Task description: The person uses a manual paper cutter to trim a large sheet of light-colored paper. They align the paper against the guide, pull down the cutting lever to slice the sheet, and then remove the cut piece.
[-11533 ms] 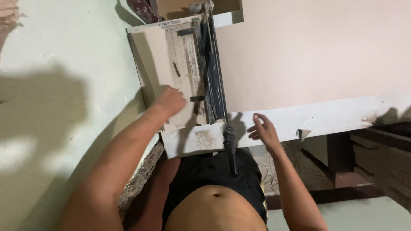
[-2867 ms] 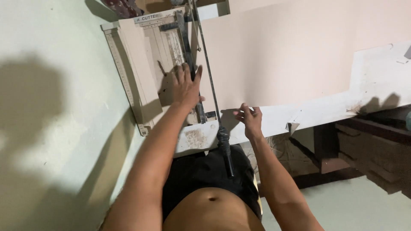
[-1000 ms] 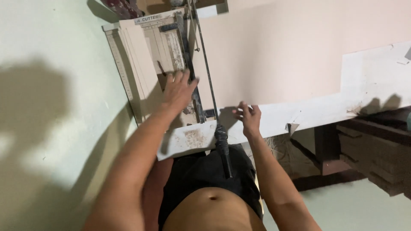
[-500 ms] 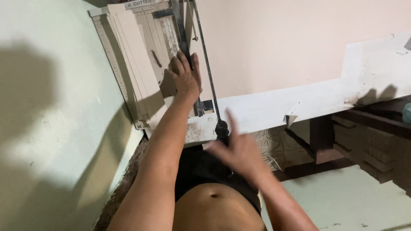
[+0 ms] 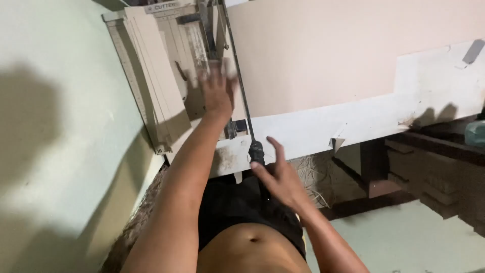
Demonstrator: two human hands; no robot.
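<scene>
Two hands work at a guillotine paper cutter (image 5: 172, 76) that sits at the near edge of a white table (image 5: 434, 86), hard against the pale green wall (image 5: 60, 151) on the left. The left hand (image 5: 218, 91) lies spread, fingers wide, flat on the cutter's bed just beside the black clamp bar (image 5: 209, 30), pressing down near the cut line. A big sheet of pale pink card (image 5: 328, 50) runs from under the blade arm (image 5: 236, 76) out to the right across the table. The right hand (image 5: 277, 174) is open, fingers loosely splayed, and grips nothing; it hovers just beside the black handle (image 5: 256, 151) at the near end of the blade arm, which hangs over the table's edge above the person's black shorts (image 5: 237, 207). Cut strips of card (image 5: 156, 71) lie stacked on the cutter's left side along its ruler edge.

To do this well, I judge the left palm should keep firm, even weight on the sheet with every fingertip left of the blade path, while the right hand closes fully round the handle before any pull.

Half a second ago the right hand was a blur lower down; now it is nearer the handle. A second ago it rested on the card's near edge, and the left hand lay lower on the bed.
</scene>
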